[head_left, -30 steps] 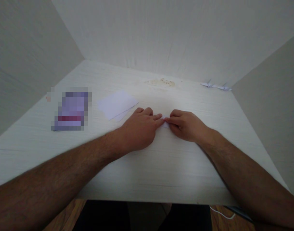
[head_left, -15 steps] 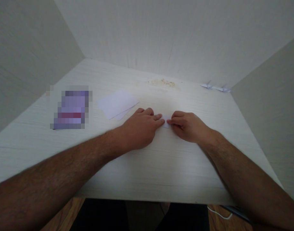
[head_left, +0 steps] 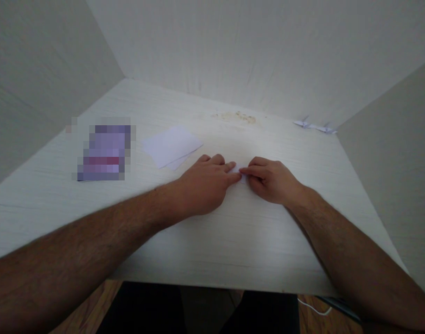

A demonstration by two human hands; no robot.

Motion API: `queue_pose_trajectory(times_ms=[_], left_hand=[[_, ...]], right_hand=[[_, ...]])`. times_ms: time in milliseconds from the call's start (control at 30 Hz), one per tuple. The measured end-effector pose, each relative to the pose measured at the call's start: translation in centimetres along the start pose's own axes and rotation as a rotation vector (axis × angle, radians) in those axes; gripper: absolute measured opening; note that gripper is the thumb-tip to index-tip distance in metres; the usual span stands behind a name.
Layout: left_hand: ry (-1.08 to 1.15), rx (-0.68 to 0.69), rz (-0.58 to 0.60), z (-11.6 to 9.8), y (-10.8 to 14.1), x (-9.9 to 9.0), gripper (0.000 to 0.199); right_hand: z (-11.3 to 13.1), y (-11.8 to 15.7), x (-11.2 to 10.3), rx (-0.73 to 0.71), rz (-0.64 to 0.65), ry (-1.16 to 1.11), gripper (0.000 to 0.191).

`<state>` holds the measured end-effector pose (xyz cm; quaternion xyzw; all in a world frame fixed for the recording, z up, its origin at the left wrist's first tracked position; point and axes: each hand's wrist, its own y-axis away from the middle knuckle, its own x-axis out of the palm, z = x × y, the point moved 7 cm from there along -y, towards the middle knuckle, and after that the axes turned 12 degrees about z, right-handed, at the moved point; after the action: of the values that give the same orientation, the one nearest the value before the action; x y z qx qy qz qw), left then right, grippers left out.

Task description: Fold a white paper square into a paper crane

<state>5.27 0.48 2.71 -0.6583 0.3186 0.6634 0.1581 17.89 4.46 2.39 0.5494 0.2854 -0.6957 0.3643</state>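
A small piece of white paper, seemingly folded, lies on the table between my hands and is mostly covered by fingertips. My left hand holds its left side down, with thumb and forefinger pressed on it and the other fingers curled. From the right, my right hand has its fingertips together on the paper's right side, the other fingers bent under. Both hands' tips nearly touch. Left of them lie flat white paper sheets, overlapping each other.
A blurred-out purple rectangular object lies on the left of the white table. Small folded white paper figures stand by the back right corner. Panels enclose the back and sides. A brownish stain marks the table near the back wall.
My right fingertips have shifted slightly left over the paper, closer to my left thumb, covering more of it. The camera view has tilted a little.
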Motion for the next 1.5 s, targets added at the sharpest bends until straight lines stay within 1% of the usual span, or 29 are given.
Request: queue_pose_trajectory(times_ms=[167, 400, 533, 833, 933, 1067, 1133, 1267, 1500], left_hand=[[-0.006, -0.017, -0.008, 0.2, 0.0, 0.1, 0.050], [0.000, -0.018, -0.011, 0.3, 0.0, 0.3, 0.051], [0.001, -0.026, -0.016, 0.4, 0.1, 0.2, 0.051], [0.008, -0.026, 0.014, 0.5, 0.0, 0.2, 0.052], [-0.021, -0.034, -0.014, 0.2, 0.1, 0.1, 0.050], [-0.058, -0.038, -0.113, -0.6, 0.5, -0.4, 0.044], [-0.063, -0.014, -0.136, -1.1, 0.6, -0.5, 0.042], [-0.066, 0.027, -0.136, -1.6, 0.6, -0.4, 0.040], [-0.054, 0.056, -0.098, -1.0, 0.9, -0.1, 0.040]], right_hand=[[-0.1, 0.1, -0.1, 0.020, -0.020, -0.019, 0.034], [-0.2, -0.1, -0.1, -0.005, -0.033, -0.039, 0.036], [-0.4, -0.2, 0.0, -0.001, -0.028, -0.046, 0.037], [-0.4, -0.4, 0.1, 0.025, -0.001, -0.019, 0.039], [-0.4, -0.4, 0.1, 0.036, 0.004, -0.009, 0.039], [-0.4, -0.5, 0.1, 0.043, 0.004, 0.032, 0.039], [-0.3, -0.5, 0.1, 0.041, 0.010, 0.047, 0.041], [-0.2, -0.5, 0.0, 0.045, 0.028, 0.058, 0.042], [-0.3, -0.2, 0.1, 0.057, 0.023, 0.062, 0.042]])
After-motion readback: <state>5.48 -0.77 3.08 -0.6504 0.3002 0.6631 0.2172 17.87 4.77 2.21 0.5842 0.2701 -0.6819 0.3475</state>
